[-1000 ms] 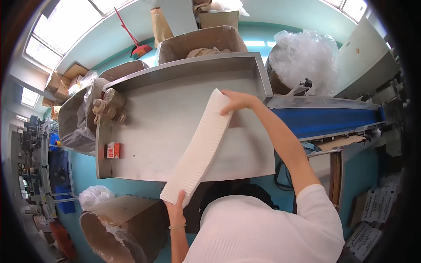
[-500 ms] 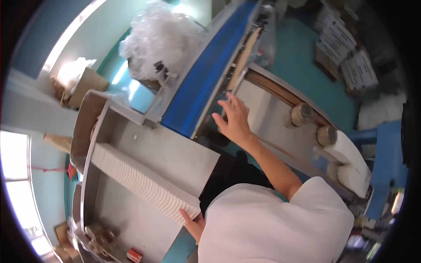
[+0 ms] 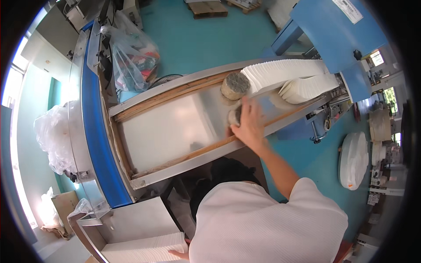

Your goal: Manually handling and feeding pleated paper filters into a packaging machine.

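My right hand [image 3: 252,127], somewhat blurred, curls around the smaller round block [image 3: 235,115] near the front rim of the long metal tray [image 3: 169,175]. A larger speckled round block [image 3: 235,86] stands just behind it, against two rows of folded white paper sheets [image 3: 285,73]. At the lower edge, my left hand [image 3: 181,253] grasps the right end of another long row of folded white sheets [image 3: 144,249]. That row lies in a metal bin [image 3: 136,219]. My body hides most of the left hand.
A blue conveyor belt [image 3: 103,149] runs along the tray's left end. Behind the tray hangs a clear plastic bag [image 3: 133,57] with coloured contents. A blue machine [image 3: 337,35] stands at the tray's right end. Clear plastic wrap [image 3: 57,136] bulges at far left.
My view has turned right toward the tray. My right hand has gone from spread in the air near the belt to the smaller round block. My left hand stays at the row's end.
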Tool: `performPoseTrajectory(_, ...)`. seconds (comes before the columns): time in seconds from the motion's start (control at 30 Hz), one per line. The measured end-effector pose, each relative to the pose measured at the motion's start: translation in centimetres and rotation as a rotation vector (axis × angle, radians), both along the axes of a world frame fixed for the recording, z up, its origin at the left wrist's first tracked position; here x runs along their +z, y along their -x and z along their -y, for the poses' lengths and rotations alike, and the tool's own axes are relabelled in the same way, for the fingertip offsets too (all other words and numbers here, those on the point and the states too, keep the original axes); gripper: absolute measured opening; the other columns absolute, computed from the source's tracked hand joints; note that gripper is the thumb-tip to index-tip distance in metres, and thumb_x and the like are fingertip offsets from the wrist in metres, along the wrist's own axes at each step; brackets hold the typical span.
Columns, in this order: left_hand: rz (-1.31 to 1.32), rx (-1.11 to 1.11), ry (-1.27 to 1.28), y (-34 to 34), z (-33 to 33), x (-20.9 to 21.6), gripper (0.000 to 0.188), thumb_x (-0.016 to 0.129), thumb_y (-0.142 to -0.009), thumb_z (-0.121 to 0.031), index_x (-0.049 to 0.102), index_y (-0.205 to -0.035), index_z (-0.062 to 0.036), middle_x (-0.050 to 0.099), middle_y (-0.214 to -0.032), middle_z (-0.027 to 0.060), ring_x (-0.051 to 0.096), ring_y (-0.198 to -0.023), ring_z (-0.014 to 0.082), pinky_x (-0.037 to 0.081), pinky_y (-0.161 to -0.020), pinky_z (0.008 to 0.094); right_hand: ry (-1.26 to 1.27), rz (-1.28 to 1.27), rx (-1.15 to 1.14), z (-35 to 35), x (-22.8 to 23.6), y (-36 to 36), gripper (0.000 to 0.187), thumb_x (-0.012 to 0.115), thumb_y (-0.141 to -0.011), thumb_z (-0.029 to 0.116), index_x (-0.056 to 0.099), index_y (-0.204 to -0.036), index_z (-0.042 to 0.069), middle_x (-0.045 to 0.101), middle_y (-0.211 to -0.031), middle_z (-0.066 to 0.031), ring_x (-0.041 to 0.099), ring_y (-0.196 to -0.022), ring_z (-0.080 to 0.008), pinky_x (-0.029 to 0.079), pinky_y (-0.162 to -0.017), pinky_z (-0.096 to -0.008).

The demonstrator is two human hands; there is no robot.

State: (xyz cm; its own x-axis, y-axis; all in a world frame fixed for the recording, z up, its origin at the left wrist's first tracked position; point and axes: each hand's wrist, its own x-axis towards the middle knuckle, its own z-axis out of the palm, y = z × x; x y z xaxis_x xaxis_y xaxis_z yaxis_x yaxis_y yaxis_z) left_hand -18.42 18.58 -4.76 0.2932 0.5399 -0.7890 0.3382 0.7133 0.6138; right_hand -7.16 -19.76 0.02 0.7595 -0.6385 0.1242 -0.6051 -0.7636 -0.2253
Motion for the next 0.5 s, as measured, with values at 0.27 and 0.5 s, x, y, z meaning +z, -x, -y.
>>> performPoseTrajectory(0.27, 0.074, -0.118, 0.095, -0.4, -0.9, -2.3, 0.078, 0.072, -0.086, -0.048, 0.040, -0.142, -0.0049, 0.050, -0.135, 0.0118, 0.052, -0.118, 0.0258, 0.047, -0.097, 0.0366, -0.220, -0.234, 0.064, 16.2, 2.1, 4.5, 0.094, 0.081, -0.063, 0.048, 0.039, -0.128, -0.007, 0.047, -0.132, -0.0305, 0.053, -0.118, -0.0439, 0.046, -0.097, -0.0469)
performPoseTrajectory(0.5, 0.121, -0.152, 0.142, 0.9, -4.3, -3.5, 0.076, 0.071, -0.087, -0.048, 0.040, -0.142, -0.0048, 0.051, -0.134, 0.0115, 0.053, -0.116, 0.0255, 0.047, -0.096, 0.0362, -0.206, -0.171, -0.666, 16.5, 1.4, 6.3, 0.101, 0.074, -0.074, 0.056, 0.035, -0.133, -0.016, 0.057, -0.124, -0.0293, 0.061, -0.111, -0.0395, 0.052, -0.090, -0.0428)
